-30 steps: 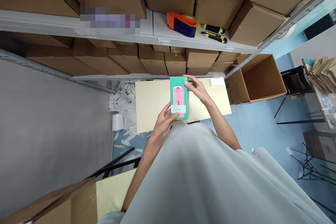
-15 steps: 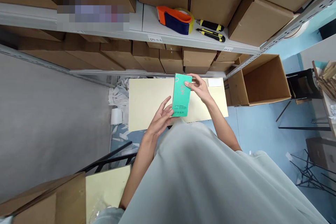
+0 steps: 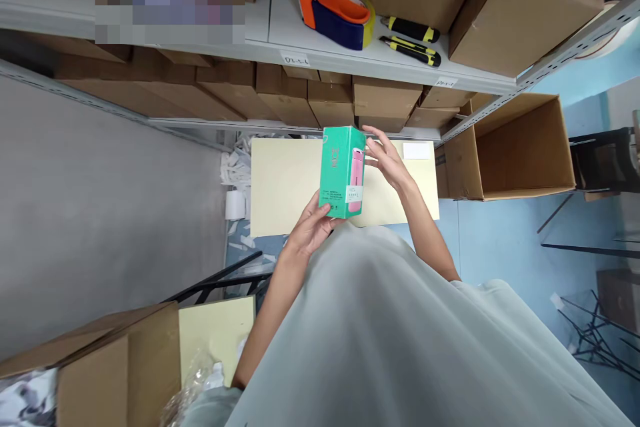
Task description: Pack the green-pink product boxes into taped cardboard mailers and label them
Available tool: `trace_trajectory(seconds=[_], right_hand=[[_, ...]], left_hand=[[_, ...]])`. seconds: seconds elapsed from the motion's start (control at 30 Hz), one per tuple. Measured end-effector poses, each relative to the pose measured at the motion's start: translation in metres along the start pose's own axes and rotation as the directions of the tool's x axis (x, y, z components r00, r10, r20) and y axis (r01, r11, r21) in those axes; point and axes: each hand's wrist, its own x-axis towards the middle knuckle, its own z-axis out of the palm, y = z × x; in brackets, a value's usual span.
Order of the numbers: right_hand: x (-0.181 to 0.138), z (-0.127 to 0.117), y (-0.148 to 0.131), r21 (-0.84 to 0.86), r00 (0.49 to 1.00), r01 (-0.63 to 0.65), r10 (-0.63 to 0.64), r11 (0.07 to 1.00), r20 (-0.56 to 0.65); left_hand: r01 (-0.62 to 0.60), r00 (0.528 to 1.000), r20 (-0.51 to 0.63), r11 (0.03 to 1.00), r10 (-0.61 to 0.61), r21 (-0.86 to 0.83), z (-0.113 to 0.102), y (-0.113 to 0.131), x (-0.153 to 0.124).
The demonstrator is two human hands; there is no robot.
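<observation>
Green box (image 3: pixel 334 177) held, not yet set down

Location: frame centre, raised above the worktop (image 3: pixel 285 187); apparently unopened. Left hand (image 3: pixel 309 228): grip closed on its lower left. Right hand (image 3: pixel 391 165): fingers spread beside its right edge; contact indeterminate.

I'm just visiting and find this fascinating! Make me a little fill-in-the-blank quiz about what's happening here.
1. The hand gripping the lower end of the green box is the person's ____ one.
2. The item printed on the box's narrow side is ____ in colour.
3. The tape dispenser on the shelf is dark blue and ____.
4. Beside it lie ____ utility knives.

Missing words: left; pink; orange; two.
</observation>
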Motion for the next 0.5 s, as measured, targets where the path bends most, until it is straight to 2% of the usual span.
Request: trace_trajectory(seconds=[0.1,0.2,0.37,0.5], right_hand=[[0.002,0.004,0.001,0.024,0.998,-0.006,0.005,1.000,0.060],[0.005,0.011,0.004,0.026,1.000,-0.006,0.005,1.000,0.025],[0.010,0.017,0.011,-0.053,0.993,0.070,-0.075,0.996,-0.094],[0.012,0.021,0.016,-0.102,0.987,0.052,-0.067,0.993,-0.145]], left_hand=[[0.074,0.996,0.051,0.995,-0.071,-0.068,-0.003,-0.002,-0.001],[0.101,0.994,0.052,0.993,-0.098,-0.068,-0.006,0.002,0.001],[0.001,0.999,-0.045,0.992,0.005,0.130,-0.007,0.012,0.005],[-0.059,0.993,-0.082,0.963,0.083,0.263,-0.004,0.011,0.009]])
